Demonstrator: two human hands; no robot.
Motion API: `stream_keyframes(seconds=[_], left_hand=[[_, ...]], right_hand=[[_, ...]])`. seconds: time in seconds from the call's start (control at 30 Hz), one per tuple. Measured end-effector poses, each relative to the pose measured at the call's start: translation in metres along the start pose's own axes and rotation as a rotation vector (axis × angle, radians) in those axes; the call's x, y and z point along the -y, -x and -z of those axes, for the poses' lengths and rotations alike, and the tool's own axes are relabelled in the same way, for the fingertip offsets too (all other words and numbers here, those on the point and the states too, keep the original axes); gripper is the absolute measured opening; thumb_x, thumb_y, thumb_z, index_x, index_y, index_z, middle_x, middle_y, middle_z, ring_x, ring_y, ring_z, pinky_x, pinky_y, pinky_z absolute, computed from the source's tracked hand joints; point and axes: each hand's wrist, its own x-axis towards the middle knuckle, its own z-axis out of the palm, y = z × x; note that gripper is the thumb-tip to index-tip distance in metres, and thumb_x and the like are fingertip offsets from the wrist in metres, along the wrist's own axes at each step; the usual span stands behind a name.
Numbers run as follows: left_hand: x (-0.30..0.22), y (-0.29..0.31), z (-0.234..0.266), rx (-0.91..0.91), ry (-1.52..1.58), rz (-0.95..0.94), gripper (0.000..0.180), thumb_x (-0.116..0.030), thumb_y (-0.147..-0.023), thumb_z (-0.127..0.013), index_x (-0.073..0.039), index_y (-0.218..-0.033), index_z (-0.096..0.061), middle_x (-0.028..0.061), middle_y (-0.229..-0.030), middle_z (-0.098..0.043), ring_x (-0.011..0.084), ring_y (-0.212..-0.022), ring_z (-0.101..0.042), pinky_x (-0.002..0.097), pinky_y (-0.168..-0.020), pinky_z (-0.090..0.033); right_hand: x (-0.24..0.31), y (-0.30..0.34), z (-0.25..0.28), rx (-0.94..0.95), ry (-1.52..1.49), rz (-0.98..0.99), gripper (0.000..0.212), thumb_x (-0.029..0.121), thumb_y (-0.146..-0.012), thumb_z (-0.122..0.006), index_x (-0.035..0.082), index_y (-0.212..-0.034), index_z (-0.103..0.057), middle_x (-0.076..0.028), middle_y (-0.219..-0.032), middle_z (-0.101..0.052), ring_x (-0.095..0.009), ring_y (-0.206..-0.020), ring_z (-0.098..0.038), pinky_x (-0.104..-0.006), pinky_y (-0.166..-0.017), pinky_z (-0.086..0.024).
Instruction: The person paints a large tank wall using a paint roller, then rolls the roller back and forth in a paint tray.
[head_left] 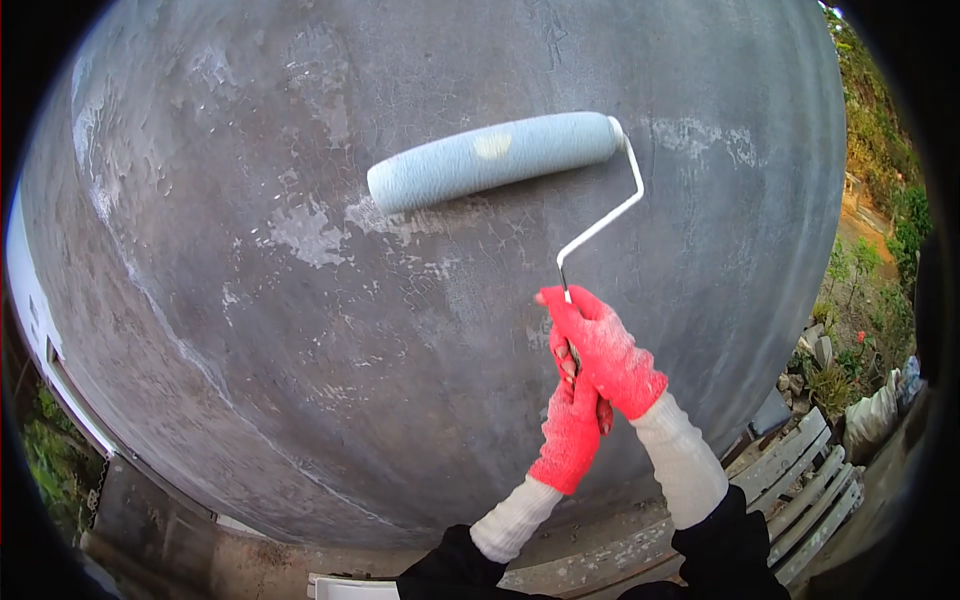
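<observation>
A paint roller (470, 163) with a pale blue-grey sleeve is held up against the grey wall (430, 380), its sleeve lying slantwise, right end higher. One lighter cream patch shows on the sleeve. From its right end a bent white frame runs down to the handle, which is mostly covered by my hands. My right hand (605, 350), in a red-coated glove with a white cuff, is closed round the upper handle. Lower and to the left, my left hand (570, 425), gloved alike, is wrapped round the handle too. Whether the sleeve touches the wall is hard to tell.
Peeling pale patches (305, 235) and fine cracks mark the wall. Weathered wooden planks (800, 490) lie at the lower right, near a whitish sack (872, 420). A white tray-like edge (355, 589) shows at the bottom. Plants (905, 225) grow beyond the wall's right side.
</observation>
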Motion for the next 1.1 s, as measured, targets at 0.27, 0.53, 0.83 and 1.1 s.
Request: stream_keyframes(seconds=[0.27,0.53,0.83,1.1], left_hand=[[0.132,0.075,0.068,-0.193,-0.115,0.107,0.048,-0.057,-0.089,-0.043,-0.009,-0.082,-0.050,0.0003,-0.056,-0.052,0.0118,-0.043,-0.047,0.0259,-0.041,-0.035],[0.255,0.168,0.103,-0.254,-0.105,0.455,0.052,-0.058,-0.084,-0.050,-0.007,-0.093,-0.055,0.0036,-0.060,-0.057,0.0142,-0.050,-0.055,0.0269,-0.045,-0.042],[0.100,0.045,0.061,-0.205,-0.483,0.016,0.044,-0.023,-0.070,-0.074,-0.006,-0.107,-0.057,0.0122,-0.101,-0.063,0.0258,-0.093,-0.061,0.0360,-0.077,-0.048],[0.217,0.148,0.096,-0.254,-0.358,0.419,0.043,-0.038,-0.073,-0.071,-0.007,-0.101,-0.059,0.0093,-0.088,-0.064,0.0195,-0.081,-0.062,0.0347,-0.068,-0.049]], right_hand=[[-0.163,0.025,0.013,-0.086,0.341,-0.192,0.034,0.036,-0.091,-0.045,0.003,-0.097,-0.053,-0.012,-0.075,-0.057,-0.023,-0.067,-0.055,-0.0352,-0.063,-0.044],[-0.301,0.081,0.050,-0.166,0.391,-0.505,0.037,0.035,-0.091,-0.042,0.001,-0.097,-0.054,-0.019,-0.089,-0.061,-0.037,-0.085,-0.056,-0.0402,-0.076,-0.043],[-0.130,-0.004,0.003,-0.203,0.352,0.006,0.031,0.034,-0.092,-0.045,0.006,-0.091,-0.058,0.000,-0.060,-0.047,-0.008,-0.054,-0.044,-0.0254,-0.049,-0.036],[-0.284,0.073,0.040,-0.196,0.498,-0.374,0.032,0.030,-0.089,-0.043,0.000,-0.092,-0.053,-0.022,-0.084,-0.058,-0.042,-0.082,-0.053,-0.0428,-0.073,-0.042]])
